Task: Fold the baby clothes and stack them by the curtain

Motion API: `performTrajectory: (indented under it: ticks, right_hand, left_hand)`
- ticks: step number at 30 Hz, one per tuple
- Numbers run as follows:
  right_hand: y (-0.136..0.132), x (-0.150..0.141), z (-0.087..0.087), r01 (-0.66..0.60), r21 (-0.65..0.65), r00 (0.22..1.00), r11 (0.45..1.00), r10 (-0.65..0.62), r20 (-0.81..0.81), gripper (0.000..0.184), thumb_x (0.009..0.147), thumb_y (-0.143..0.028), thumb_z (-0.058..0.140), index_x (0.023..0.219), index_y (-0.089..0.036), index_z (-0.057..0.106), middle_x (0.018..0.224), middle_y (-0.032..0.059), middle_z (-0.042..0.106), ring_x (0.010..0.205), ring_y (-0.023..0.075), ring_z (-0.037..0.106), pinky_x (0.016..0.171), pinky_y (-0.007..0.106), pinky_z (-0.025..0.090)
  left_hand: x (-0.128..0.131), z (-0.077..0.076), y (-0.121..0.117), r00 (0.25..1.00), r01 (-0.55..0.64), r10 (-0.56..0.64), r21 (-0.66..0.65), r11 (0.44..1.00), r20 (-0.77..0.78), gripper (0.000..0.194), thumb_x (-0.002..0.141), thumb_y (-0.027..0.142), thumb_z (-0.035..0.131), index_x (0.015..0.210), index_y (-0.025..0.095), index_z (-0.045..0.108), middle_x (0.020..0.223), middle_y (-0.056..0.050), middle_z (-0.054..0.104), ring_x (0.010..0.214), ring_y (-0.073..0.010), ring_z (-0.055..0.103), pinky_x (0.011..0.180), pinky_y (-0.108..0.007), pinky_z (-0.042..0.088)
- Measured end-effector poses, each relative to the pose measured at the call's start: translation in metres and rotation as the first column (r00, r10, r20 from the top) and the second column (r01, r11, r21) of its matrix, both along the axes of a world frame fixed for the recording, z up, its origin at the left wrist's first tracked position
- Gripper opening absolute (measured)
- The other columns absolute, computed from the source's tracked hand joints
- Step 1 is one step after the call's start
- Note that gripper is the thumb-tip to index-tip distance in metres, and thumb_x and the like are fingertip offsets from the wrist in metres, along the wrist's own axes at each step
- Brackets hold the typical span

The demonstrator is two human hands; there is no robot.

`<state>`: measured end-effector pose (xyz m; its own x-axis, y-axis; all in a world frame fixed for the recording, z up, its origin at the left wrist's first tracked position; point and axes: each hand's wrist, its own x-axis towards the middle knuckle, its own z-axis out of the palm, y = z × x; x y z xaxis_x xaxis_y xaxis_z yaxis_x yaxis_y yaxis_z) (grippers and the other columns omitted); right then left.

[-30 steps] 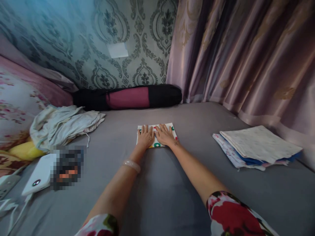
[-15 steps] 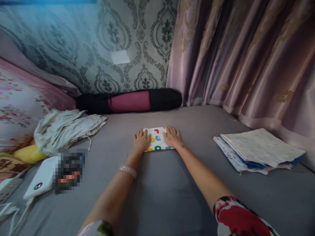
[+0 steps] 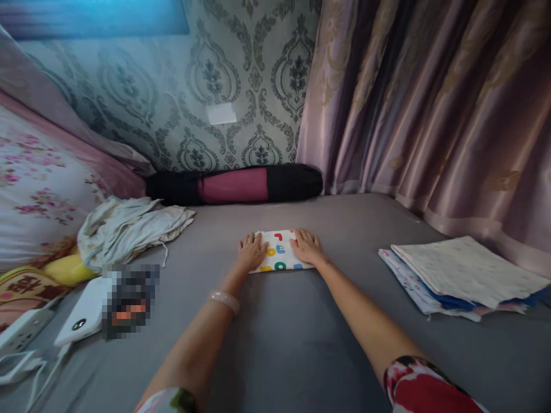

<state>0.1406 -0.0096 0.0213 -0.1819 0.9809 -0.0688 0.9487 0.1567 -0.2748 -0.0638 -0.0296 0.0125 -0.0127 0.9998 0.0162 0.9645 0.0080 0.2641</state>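
Observation:
A small folded cloth (image 3: 279, 252), white with red, blue, green and yellow shapes, lies flat on the grey bed sheet (image 3: 284, 338). My left hand (image 3: 252, 251) rests palm down on its left edge, fingers spread. On the opposite edge lies my right hand (image 3: 308, 248), also flat with its fingers apart. The middle of the cloth shows between the two hands, and its side edges are partly hidden under them.
To the right is a stack of folded cloths (image 3: 469, 272). At left lie a crumpled pale garment (image 3: 129, 229), a white power bank (image 3: 84, 310), a power strip (image 3: 26, 332) and a blurred-out item. A long black and maroon bag (image 3: 235, 185) lies along the wall.
Both hands have slid outward from the middle of the folded cloth to its side edges, uncovering its printed centre. The camera view has tilted up slightly.

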Motion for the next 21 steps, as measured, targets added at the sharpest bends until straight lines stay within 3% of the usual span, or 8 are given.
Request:
performTrajectory:
  ticks: [11, 18, 21]
  right_hand:
    - [-0.005, 0.007, -0.009, 0.001, 0.041, 1.000, 0.999, 0.000, -0.009, 0.064, 0.097, -0.043, 0.016, 0.150, -0.009, 0.024, 0.157, 0.0121, 0.021, 0.145, 0.0241, 0.015, 0.116, 0.050, 0.009]
    - [-0.004, 0.008, -0.004, -0.004, 0.020, 1.000, 1.000, 0.004, 0.021, 0.062, 0.098, -0.043, 0.018, 0.150, -0.010, 0.025, 0.157, 0.0128, 0.022, 0.145, 0.0244, 0.015, 0.115, 0.049, 0.010]
    - [-0.007, 0.002, 0.001, -0.009, 0.081, 0.999, 0.997, 0.006, 0.040, 0.060, 0.098, -0.040, 0.022, 0.149, -0.009, 0.028, 0.156, 0.0144, 0.023, 0.145, 0.0259, 0.016, 0.115, 0.051, 0.008]
  left_hand:
    - [-0.006, -0.015, -0.010, 0.999, -0.014, 0.015, 0.034, 0.999, -0.030, 0.061, 0.096, 0.048, 0.022, 0.147, 0.015, 0.031, 0.156, -0.016, 0.026, 0.143, -0.0301, 0.023, 0.115, -0.052, 0.017]
    - [-0.004, -0.007, -0.014, 0.998, -0.023, 0.026, 0.045, 0.999, -0.058, 0.060, 0.097, 0.047, 0.023, 0.146, 0.014, 0.033, 0.155, -0.017, 0.026, 0.144, -0.0316, 0.022, 0.114, -0.054, 0.019]
    - [0.005, -0.001, -0.023, 0.994, -0.018, 0.030, 0.112, 0.994, -0.106, 0.060, 0.097, 0.046, 0.022, 0.145, 0.012, 0.036, 0.155, -0.017, 0.028, 0.144, -0.0305, 0.021, 0.115, -0.054, 0.016]
